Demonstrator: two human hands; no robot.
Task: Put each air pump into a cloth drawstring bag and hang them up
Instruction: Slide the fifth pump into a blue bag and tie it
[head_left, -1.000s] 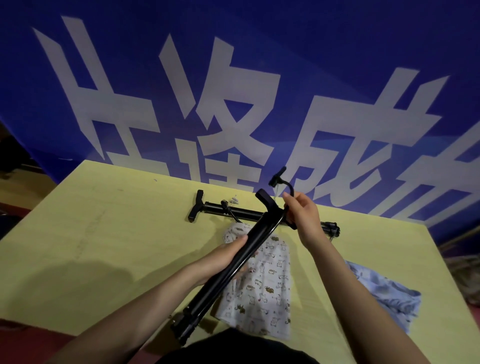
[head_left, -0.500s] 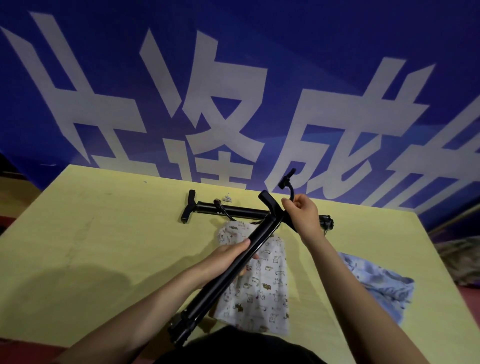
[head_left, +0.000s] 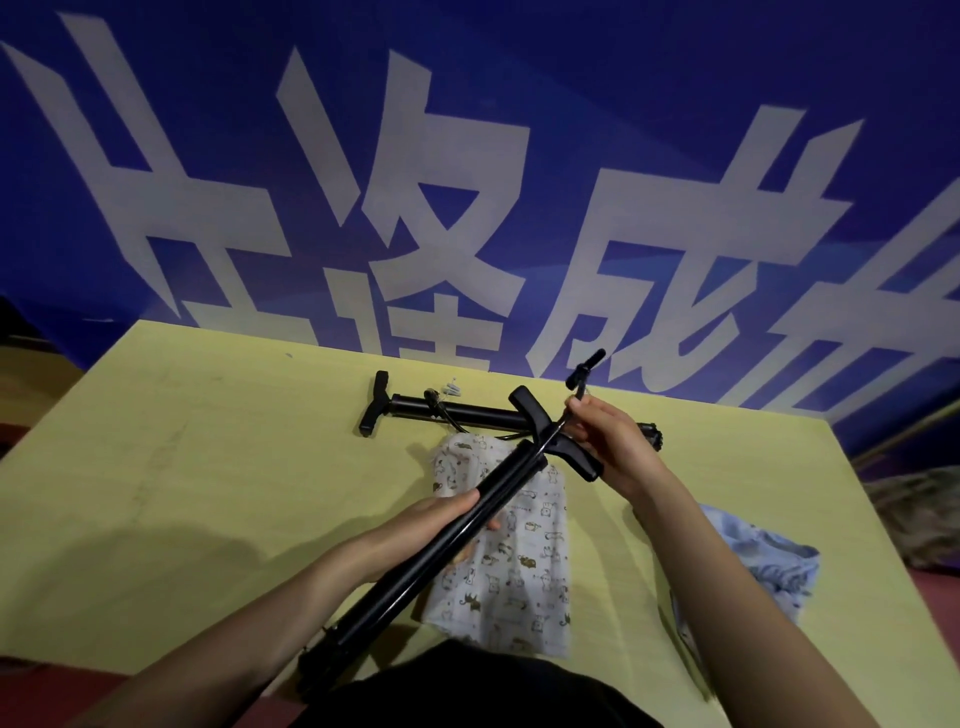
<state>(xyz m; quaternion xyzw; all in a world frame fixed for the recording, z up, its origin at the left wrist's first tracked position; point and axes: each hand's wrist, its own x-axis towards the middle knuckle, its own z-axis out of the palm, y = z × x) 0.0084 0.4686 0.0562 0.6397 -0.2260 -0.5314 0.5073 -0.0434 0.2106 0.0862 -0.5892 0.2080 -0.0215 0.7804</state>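
I hold a black air pump (head_left: 447, 545) slanted above the yellow table (head_left: 197, 478), its T-handle (head_left: 550, 439) up and away from me. My left hand (head_left: 441, 519) grips the barrel near its middle. My right hand (head_left: 608, 441) is closed on the pump's thin hose just by the handle, and the hose's nozzle (head_left: 586, 368) sticks up above my fingers. Under the pump lies a white cloth bag (head_left: 514, 566) printed with small animals. A second black pump (head_left: 467, 415) lies flat across the table behind it. A light blue cloth bag (head_left: 758, 566) is crumpled on the right.
A blue banner (head_left: 467, 182) with large white characters stands right behind the table's far edge. Beyond the table's right edge a mottled cloth heap (head_left: 924, 514) lies on the reddish floor. A dark garment (head_left: 467, 686) on my body fills the bottom centre.
My right hand has shifted a little to the right along the hose, and the nozzle now stands higher above it. The pump stays slanted in my left hand.
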